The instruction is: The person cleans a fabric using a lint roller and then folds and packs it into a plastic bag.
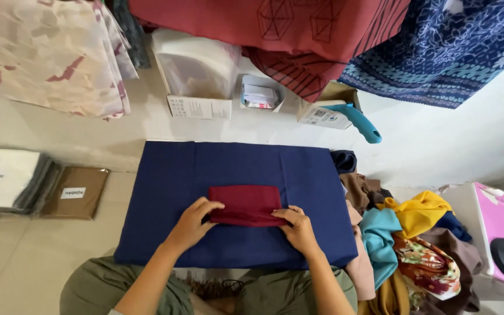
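Near the middle of a dark blue padded surface point(164, 181) lies a folded maroon cloth point(245, 204), a flat rectangle whose long axis runs left to right across the person's view, its short sides facing each hand. On its left end rests the left hand point(193, 221), fingers curled over the edge and pinching the fabric; the right hand point(300, 228) does the same at the right end, fingers bent and closed on the lower right corner. Both hands grip the near edge, which looks slightly lifted and doubled. To the right of the blue surface a heap of loose scarves point(415, 239) in yellow, teal, brown and floral print spills over the pale floor point(24, 262). Left of it lie flat packets point(76, 192), one brown, others white and grey. Beyond it stand small cardboard boxes point(199, 107) and a teal-handled tool point(358, 121), with patterned fabrics point(438, 52) hanging above against a white wall.
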